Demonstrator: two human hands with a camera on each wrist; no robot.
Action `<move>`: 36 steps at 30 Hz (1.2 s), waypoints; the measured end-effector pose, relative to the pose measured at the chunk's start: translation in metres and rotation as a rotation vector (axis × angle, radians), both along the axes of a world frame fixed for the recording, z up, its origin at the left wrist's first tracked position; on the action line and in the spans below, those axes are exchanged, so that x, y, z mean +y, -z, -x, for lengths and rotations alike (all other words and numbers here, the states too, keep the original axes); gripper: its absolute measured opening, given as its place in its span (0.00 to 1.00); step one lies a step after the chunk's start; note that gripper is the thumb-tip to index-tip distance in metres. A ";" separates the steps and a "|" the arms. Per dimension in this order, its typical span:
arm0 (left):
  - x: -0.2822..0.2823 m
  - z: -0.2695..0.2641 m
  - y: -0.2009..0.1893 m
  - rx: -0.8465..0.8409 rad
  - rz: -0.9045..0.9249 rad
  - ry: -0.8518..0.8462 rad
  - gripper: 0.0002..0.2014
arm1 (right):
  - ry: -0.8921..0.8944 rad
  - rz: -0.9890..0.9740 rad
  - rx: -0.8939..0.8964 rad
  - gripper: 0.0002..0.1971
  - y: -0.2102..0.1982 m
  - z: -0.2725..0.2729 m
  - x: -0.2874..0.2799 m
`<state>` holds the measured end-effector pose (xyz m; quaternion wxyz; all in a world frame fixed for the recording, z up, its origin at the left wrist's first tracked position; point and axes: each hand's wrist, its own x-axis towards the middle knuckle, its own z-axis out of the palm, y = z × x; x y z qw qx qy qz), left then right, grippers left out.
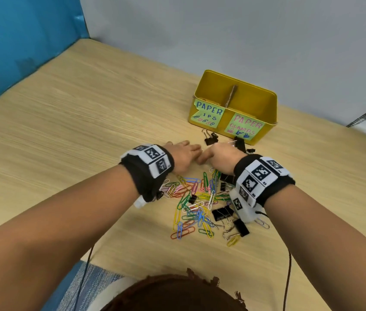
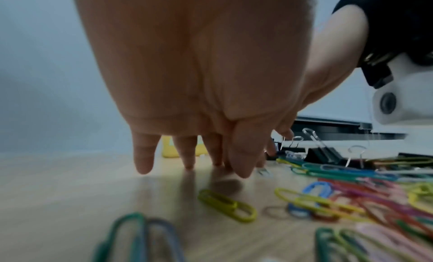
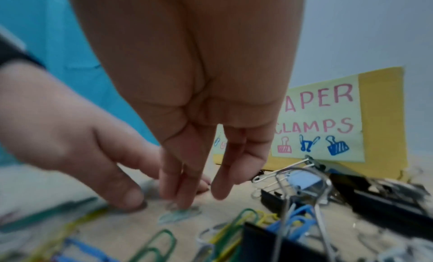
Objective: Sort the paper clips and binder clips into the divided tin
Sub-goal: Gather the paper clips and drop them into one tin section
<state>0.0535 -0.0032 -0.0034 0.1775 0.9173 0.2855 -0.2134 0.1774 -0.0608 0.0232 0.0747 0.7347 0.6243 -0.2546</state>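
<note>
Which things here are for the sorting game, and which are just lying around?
For the job:
- coloured paper clips heaped on the table
- black binder clips among and beside them
- yellow divided tin, labelled for clips and clamps
- left hand and right hand, fingers down at the table

Just there:
- wooden table
- blue panel
- wrist bands and cables

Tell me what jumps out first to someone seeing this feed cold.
The heap of coloured paper clips mixed with black binder clips on the wooden table, under both wrists. Behind it stands the yellow divided tin, labelled for clips and clamps. The left hand and right hand meet just before it.
</note>
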 end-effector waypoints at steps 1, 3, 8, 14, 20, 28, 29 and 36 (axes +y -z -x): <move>0.000 0.006 0.000 -0.007 0.012 0.030 0.29 | 0.029 0.007 0.074 0.20 -0.004 -0.001 -0.003; 0.000 0.025 -0.003 -0.030 0.039 0.073 0.25 | 0.076 -0.025 0.118 0.21 -0.005 -0.001 -0.005; -0.008 0.074 -0.009 -0.114 0.112 -0.130 0.21 | -0.047 -0.001 -0.007 0.26 0.010 0.031 -0.007; -0.026 0.105 -0.002 0.035 0.088 -0.363 0.51 | -0.071 0.013 0.013 0.21 0.005 0.039 -0.019; -0.050 0.072 0.006 -0.092 0.130 -0.349 0.34 | 0.016 0.122 -0.052 0.32 0.011 0.031 -0.030; -0.042 0.058 0.001 -0.161 0.128 -0.446 0.41 | -0.062 0.075 0.042 0.30 0.015 0.045 -0.012; -0.045 0.056 0.003 -0.170 0.109 -0.438 0.39 | -0.074 0.063 0.036 0.32 0.016 0.046 -0.013; -0.030 0.048 0.003 -0.281 0.124 -0.446 0.08 | 0.010 -0.007 0.169 0.07 0.018 0.034 -0.008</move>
